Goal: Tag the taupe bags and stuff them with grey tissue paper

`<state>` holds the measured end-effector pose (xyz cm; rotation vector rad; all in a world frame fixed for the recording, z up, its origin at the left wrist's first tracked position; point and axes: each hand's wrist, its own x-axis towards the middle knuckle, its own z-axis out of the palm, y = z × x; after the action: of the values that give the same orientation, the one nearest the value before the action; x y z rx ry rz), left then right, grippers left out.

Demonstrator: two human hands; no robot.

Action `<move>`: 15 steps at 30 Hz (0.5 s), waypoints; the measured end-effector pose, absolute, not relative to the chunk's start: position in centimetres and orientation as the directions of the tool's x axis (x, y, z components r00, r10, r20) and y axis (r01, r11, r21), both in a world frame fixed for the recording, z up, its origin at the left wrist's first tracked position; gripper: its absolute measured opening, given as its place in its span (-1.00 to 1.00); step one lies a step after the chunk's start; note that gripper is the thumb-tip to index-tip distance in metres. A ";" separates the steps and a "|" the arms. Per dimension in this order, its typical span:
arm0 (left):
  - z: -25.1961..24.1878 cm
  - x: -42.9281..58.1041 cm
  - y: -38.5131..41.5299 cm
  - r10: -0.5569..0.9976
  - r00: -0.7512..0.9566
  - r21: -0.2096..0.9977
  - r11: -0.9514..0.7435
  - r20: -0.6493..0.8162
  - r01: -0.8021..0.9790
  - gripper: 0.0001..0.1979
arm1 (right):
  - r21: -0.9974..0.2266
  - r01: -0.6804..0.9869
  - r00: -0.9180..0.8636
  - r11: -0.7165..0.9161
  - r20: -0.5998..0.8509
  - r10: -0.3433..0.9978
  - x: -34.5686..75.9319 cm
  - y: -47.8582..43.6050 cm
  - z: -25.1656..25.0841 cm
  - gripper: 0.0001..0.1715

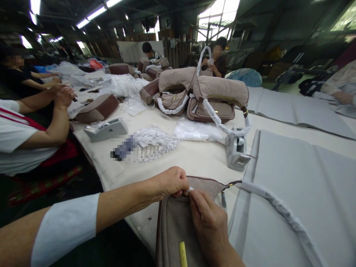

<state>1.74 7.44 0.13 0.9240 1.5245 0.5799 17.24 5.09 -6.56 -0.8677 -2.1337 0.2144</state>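
A taupe handbag with dark piping and a gold-coloured metal bar lies at the table's near edge, its lower part cut off by the picture. Over its top, my left hand and my right hand meet with fingers pinched together. Between the fingertips shows a bit of small white wrapping; what lies under it is hidden. From the bag's right corner a metal clasp leads to a strap wrapped in white paper, which trails off to the right.
Large grey sheets cover the table's right side. A tape dispenser stands ahead, another tape dispenser at left. Beyond are finished-looking handbags and plastic bags. A co-worker's arms reach in from the left; others work farther back.
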 end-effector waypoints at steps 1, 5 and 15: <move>0.0 1.7 7.4 0.810 0.017 0.793 0.569 -0.586 0.217 -0.96 | -0.414 0.522 -0.452 0.745 0.607 0.654 17.2 4.9 -6.7 -0.71; -0.2 1.1 7.4 0.777 0.058 0.769 0.605 -0.626 0.206 -0.96 | -0.444 0.481 -0.486 0.755 0.582 0.652 17.0 5.1 -6.3 -0.67; 0.0 0.7 7.9 0.671 0.087 0.670 0.706 -0.737 0.231 -0.88 | -0.424 0.518 -0.573 0.743 0.473 0.669 16.8 7.0 -6.0 -0.75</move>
<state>0.68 7.87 -0.02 0.7824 1.4855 0.3829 16.76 6.97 -5.96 -0.8902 -2.3148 0.3159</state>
